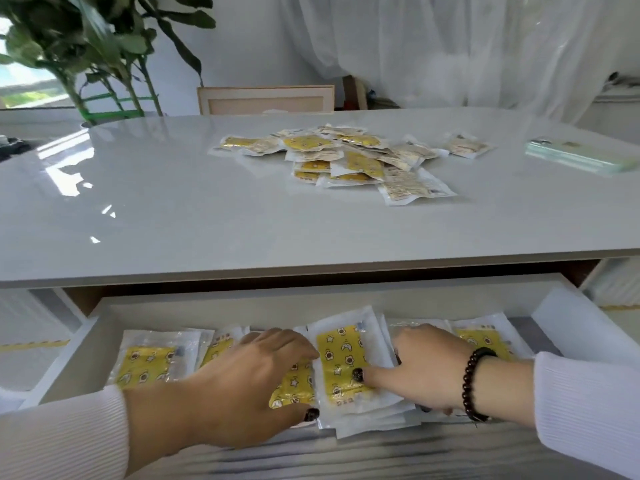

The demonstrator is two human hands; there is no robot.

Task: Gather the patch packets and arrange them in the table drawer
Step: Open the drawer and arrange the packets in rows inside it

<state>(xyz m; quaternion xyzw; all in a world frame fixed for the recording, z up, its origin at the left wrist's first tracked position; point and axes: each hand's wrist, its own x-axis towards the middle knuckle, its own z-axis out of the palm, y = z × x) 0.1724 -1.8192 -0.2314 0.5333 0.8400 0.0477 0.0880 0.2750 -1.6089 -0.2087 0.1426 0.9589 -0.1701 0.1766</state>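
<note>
Two hands work inside the open table drawer point(86, 337) that is pulled out below the near edge of a glossy white bench point(173, 209). A row of patch packets point(147, 360) lies across the drawer floor, clear wrappers over yellow patches printed with stars, moons and small flower faces; the small print along their ends is too blurred to read. The left hand point(242, 382) lies spread and flat, palm down, over the packets near the middle of the drawer, its thumb at the near corner of the centre stack, gripping nothing that can be seen. The right hand point(422, 365), loosely open, rests on the neighbouring packets with its thumb pressing on the top packet point(341, 358) of that centre stack, which sits slightly askew on those beneath. A dark beaded bracelet point(472, 382) circles the right wrist; both arms wear white ribbed sleeves.

On the bench top, toward its far edge and right of centre, a loose pile of packets point(346, 157) waits, some face up in yellow, others turned to show a beige printed back, the text illegible. A pale green flat box point(575, 155) lies near the right edge. A leafy plant point(104, 46) stands at the far left corner, with a chair back point(265, 98) beyond the far edge.
</note>
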